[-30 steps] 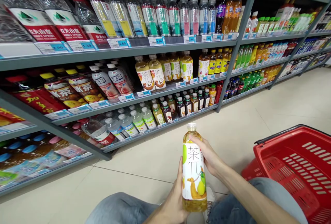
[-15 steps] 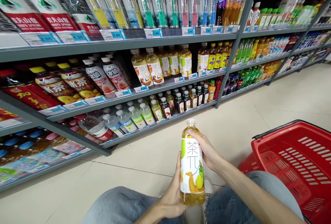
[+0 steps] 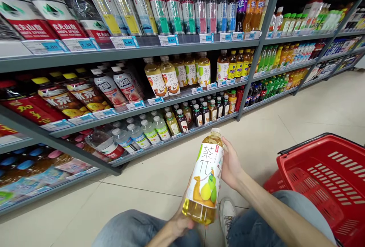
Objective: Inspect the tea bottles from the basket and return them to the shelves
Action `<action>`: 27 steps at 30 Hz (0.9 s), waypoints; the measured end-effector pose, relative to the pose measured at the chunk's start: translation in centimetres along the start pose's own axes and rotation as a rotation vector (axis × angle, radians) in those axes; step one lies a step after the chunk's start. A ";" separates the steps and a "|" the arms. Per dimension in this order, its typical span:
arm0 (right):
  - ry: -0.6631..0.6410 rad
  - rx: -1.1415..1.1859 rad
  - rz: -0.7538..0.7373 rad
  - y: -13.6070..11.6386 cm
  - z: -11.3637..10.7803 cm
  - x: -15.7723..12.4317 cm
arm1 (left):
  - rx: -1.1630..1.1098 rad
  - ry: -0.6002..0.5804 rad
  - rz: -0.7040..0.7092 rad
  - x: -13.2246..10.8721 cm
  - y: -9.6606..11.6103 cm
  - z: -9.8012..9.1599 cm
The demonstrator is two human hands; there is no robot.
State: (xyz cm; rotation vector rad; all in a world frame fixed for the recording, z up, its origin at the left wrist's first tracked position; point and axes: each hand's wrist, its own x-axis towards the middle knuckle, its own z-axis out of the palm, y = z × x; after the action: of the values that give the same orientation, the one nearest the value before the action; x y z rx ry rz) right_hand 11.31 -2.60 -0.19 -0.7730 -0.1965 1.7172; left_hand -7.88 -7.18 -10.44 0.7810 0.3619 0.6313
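Observation:
A clear bottle of yellow drink (image 3: 205,174) with a white label showing a camel and fruit is held between both hands, its cap tilted up and to the right. My left hand (image 3: 182,216) grips it low on the left side, with most of its fingers hidden behind the bottle. My right hand (image 3: 230,165) holds the upper right side near the neck, its fingers partly behind the bottle. Similar white-labelled bottles (image 3: 156,81) stand on the middle shelf ahead.
A red shopping basket (image 3: 322,171) is at the right beside my knee (image 3: 282,216). Shelves (image 3: 171,47) of bottled drinks with price tags run across the front. A white shoe (image 3: 227,214) is on the tiled floor (image 3: 142,180) below.
The bottle has tipped, its base moving left and its cap slightly right. My right hand has shifted from the bottle's front to its right side, and my left hand has moved left and down.

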 end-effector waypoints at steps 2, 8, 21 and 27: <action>-0.015 -0.005 -0.019 -0.3 -0.1 0.4 | -0.014 -0.042 0.028 0.1 -0.3 -0.3; 0.022 0.065 -0.146 -1.7 -0.4 1.4 | -0.039 0.041 0.114 0.4 -0.6 -0.2; 0.035 0.062 -0.267 -2.1 0.1 0.5 | 0.200 0.368 0.134 1.5 -0.6 0.7; -0.102 -0.001 -0.280 -2.6 0.3 0.4 | -0.184 0.123 -0.075 0.6 -0.6 -0.4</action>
State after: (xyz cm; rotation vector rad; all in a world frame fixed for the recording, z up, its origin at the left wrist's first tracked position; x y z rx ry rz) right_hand 13.22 -1.35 1.19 -0.6271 -0.3588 1.4907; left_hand -7.35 -6.88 -11.15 0.5521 0.4373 0.6342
